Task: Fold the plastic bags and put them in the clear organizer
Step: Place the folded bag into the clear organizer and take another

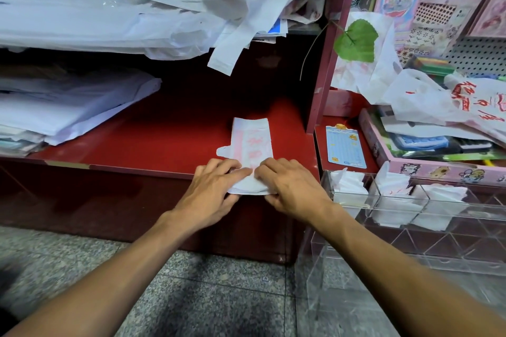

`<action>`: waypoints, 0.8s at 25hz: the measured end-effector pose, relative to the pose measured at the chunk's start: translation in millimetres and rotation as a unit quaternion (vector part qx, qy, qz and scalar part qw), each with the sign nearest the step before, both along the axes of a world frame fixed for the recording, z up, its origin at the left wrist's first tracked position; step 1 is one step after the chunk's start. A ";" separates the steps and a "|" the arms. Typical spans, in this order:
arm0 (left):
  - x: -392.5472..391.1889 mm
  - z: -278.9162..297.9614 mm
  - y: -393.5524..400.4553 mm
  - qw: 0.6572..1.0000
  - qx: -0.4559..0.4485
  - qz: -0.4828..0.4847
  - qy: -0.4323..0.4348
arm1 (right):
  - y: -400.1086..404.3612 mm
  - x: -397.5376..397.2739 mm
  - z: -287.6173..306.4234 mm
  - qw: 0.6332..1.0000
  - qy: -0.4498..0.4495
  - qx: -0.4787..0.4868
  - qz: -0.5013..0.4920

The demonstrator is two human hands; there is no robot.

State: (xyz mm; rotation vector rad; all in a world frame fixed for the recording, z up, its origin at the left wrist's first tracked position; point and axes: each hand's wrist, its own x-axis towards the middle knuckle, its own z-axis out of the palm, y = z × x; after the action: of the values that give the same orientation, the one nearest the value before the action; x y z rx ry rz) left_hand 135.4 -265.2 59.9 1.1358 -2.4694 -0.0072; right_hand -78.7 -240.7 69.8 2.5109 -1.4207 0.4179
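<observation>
A white plastic bag with red print (253,142) lies flattened into a narrow strip on the red shelf (164,139). Its near end is folded up into a wedge at the shelf's front edge. My left hand (216,186) and my right hand (287,186) both pinch that folded end, fingertips almost meeting on top. The clear organizer (410,216) stands to the right, with folded white bags (347,186) in its compartments. Loose crumpled bags (246,0) are heaped on the upper shelf, and more bags (438,101) lie at the right.
Stacks of white sheets (68,107) fill the shelf's left side. A red upright post (328,63) divides the shelf from a pink box (438,172) holding a calculator. A blue card (346,146) lies beside it. A green leaf (356,41) hangs at the post. Grey stone floor lies below.
</observation>
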 end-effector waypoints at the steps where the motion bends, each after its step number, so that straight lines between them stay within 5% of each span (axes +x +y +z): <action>1: -0.7 -0.3 -0.3 1.000 0.020 0.009 0.016 | -0.2 -1.1 0.8 1.000 -0.015 0.008 -0.007; 11: 1.7 -2.6 -7.1 0.970 0.082 0.072 0.217 | -8.5 -15.4 11.3 0.933 -0.326 0.139 -0.062; 20: -11.5 9.7 -13.0 0.917 0.148 0.166 0.330 | -25.0 -2.3 14.3 0.876 -0.417 0.180 -0.164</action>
State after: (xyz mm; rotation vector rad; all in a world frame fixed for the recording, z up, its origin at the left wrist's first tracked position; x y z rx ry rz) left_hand 123.9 -278.1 69.7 1.3816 -1.6921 -0.5831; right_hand -80.9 -265.7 84.1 2.3465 -2.3673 1.3954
